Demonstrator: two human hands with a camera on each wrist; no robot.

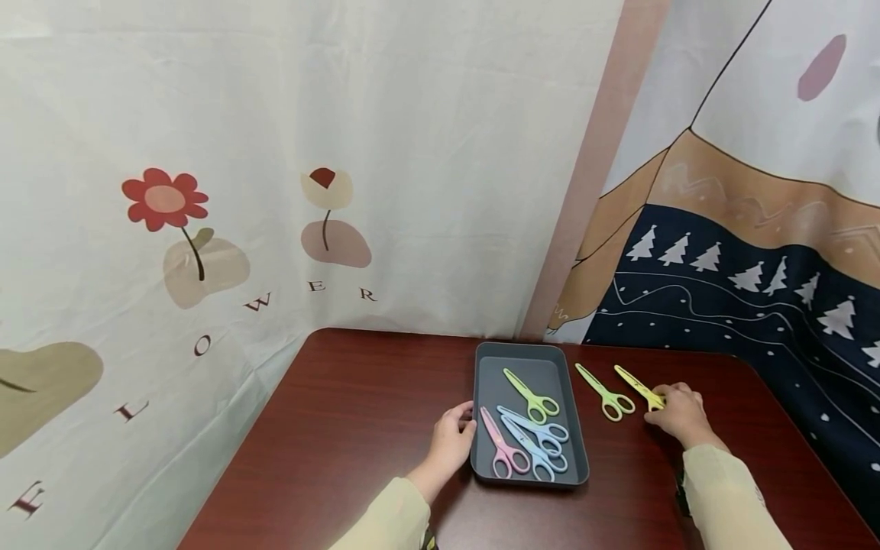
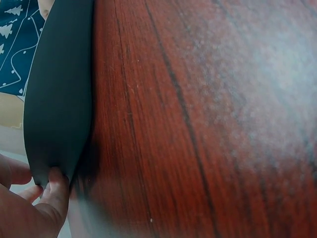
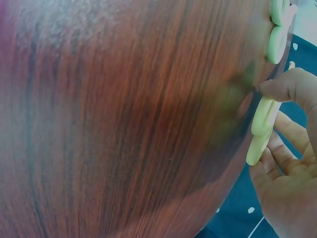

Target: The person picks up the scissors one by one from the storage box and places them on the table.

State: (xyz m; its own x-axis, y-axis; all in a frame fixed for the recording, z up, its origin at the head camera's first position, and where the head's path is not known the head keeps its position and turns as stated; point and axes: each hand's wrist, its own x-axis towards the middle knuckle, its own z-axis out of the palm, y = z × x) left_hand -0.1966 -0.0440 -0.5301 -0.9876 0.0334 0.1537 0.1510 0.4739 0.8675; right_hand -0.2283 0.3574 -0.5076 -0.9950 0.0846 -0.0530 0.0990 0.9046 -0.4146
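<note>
My left hand (image 1: 450, 439) grips the left rim of a dark grey tray (image 1: 579, 458). In the left wrist view, fingers touch the tray's outer wall (image 2: 59, 89). Inside the tray lie green scissors (image 1: 534, 398), pink scissors (image 1: 500, 447) and two overlapping pairs of blue scissors (image 1: 529, 437). To the tray's right, my right hand (image 1: 682, 416) pinches yellow scissors (image 1: 639, 383) at the handles, blades pointing away to the left. The right wrist view shows thumb and fingers about the yellow handle loops (image 3: 262, 124). Yellow-green scissors (image 1: 605, 392) lie on the table between tray and right hand.
A dark red-brown wooden table (image 1: 344, 428) carries everything. Behind it hangs a pale curtain (image 1: 426, 153) with printed flowers and letters. A navy fabric with white trees (image 1: 729, 305) hangs along the back right, beside the table's edge.
</note>
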